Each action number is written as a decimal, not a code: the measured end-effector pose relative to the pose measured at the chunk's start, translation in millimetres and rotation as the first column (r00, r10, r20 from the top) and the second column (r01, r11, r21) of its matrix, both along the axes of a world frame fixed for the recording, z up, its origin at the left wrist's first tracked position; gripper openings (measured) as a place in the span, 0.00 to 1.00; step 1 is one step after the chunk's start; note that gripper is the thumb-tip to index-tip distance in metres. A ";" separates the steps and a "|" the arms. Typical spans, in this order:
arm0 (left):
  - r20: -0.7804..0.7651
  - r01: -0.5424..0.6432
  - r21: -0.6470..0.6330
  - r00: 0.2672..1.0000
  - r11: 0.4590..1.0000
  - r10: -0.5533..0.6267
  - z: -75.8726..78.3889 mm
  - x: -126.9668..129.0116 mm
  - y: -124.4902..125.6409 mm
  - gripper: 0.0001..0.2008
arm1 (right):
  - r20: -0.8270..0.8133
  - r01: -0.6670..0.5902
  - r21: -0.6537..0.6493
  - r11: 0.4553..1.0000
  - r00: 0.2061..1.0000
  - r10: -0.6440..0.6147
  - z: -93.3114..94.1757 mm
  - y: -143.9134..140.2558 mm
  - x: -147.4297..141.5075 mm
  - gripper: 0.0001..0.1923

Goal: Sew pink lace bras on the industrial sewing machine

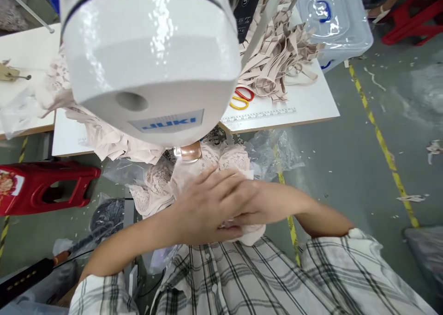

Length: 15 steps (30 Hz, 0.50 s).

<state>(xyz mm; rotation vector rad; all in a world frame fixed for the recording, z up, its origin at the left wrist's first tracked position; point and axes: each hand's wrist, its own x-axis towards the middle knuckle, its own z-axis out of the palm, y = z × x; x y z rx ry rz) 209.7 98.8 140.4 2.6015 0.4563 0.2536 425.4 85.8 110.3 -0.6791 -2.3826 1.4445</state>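
A white JUKI sewing machine head (148, 61) fills the top of the head view. Below it lies a bundle of pale pink lace fabric (228, 160) in my lap area. My left hand (204, 208) lies flat over the fabric, and my right hand (256, 204) meets it from the right; both press and grip the lace bundle close to my checked shirt. The fingers overlap, so the exact hold is partly hidden.
A white table (311, 105) holds a heap of beige elastic straps (277, 56), red and yellow scissors (242, 98) and a printed ruler. A clear plastic box (332, 19) stands at the back right. A red stool (48, 185) sits left. Yellow floor tape (384, 144) runs right.
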 end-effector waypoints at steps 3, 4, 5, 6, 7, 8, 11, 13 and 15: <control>-0.249 -0.260 -0.406 0.954 0.876 0.168 -9.5 -13.0 16.5 0.20 | 0.094 0.121 -0.069 0.990 0.989 -0.115 14.3 6.0 -10.7 0.13; -0.255 -0.334 -0.467 0.937 0.819 0.238 -13.5 -19.1 23.1 0.17 | 0.127 0.211 -0.077 0.974 0.971 -0.200 14.7 10.4 -12.4 0.12; -0.223 -0.379 -0.495 0.925 0.782 0.308 -16.9 -25.0 29.5 0.17 | 0.147 0.300 -0.070 0.951 0.946 -0.288 13.3 16.1 -13.6 0.13; -0.167 -0.402 -0.499 0.914 0.768 0.370 -19.3 -30.2 35.6 0.17 | 0.148 0.365 -0.046 0.930 0.923 -0.355 10.6 22.7 -14.8 0.13; -0.113 -0.422 -0.483 0.899 0.767 0.423 -20.4 -34.4 41.4 0.18 | 0.136 0.405 -0.010 0.914 0.906 -0.400 7.1 30.2 -16.1 0.11; -0.081 -0.448 -0.459 0.881 0.767 0.466 -20.3 -37.8 46.9 0.18 | 0.115 0.423 0.036 0.906 0.898 -0.424 3.3 38.1 -17.6 0.09; -0.099 -0.574 -0.412 0.800 0.707 0.592 -14.6 -43.8 62.4 0.20 | 0.034 0.425 0.183 0.886 0.898 -0.438 -6.6 60.9 -23.0 0.14; -0.147 -0.667 -0.408 0.722 0.623 0.677 -10.2 -46.7 71.8 0.21 | 0.017 0.466 0.191 0.864 0.879 -0.477 -10.3 72.4 -25.7 0.15; -0.132 -0.723 -0.402 0.652 0.561 0.746 -9.1 -50.0 80.0 0.17 | 0.038 0.517 0.117 0.848 0.851 -0.524 -12.0 79.8 -27.0 0.16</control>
